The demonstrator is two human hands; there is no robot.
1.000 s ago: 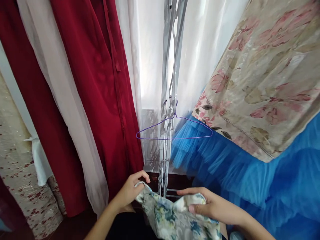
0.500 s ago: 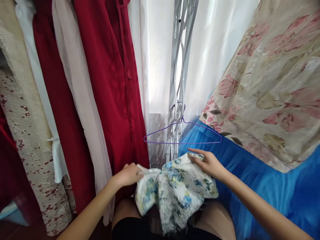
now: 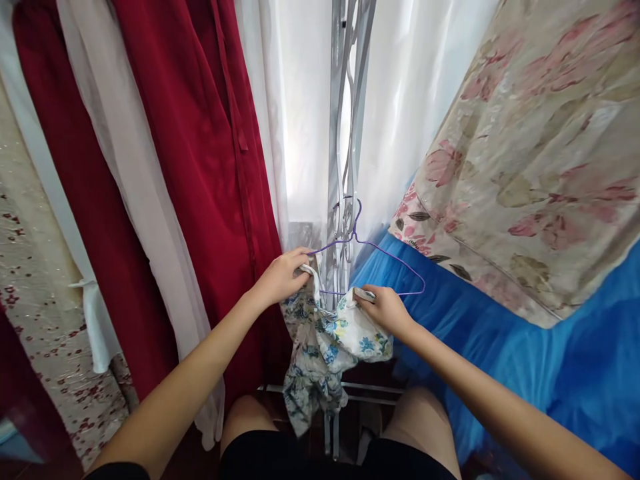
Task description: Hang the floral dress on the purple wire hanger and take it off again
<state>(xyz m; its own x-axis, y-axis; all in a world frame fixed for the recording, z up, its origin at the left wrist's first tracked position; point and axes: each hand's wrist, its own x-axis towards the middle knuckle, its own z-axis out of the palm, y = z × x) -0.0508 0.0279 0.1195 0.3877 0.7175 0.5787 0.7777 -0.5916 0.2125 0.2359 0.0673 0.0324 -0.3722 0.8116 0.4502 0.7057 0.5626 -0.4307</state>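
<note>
A small white garment with blue and yellow flowers hangs between my two hands. My left hand pinches its white edge beside the left end of a purple wire hanger; my fingers hide that end, and I cannot tell whether the cloth is over it. My right hand is closed on the garment's other upper edge, just under the hanger's bottom bar. The hanger hooks onto a grey metal stand in front of me.
Red cloth, pale pink cloth and other garments hang on the left. A beige floral garment and blue tulle fill the right. Behind the stand hangs a white curtain. Thin metal bars run low between my knees.
Both hands have lifted the floral garment up to the hanger. My left hand has moved up and right to the hanger's left end, and the garment now hangs longer, less bunched.
</note>
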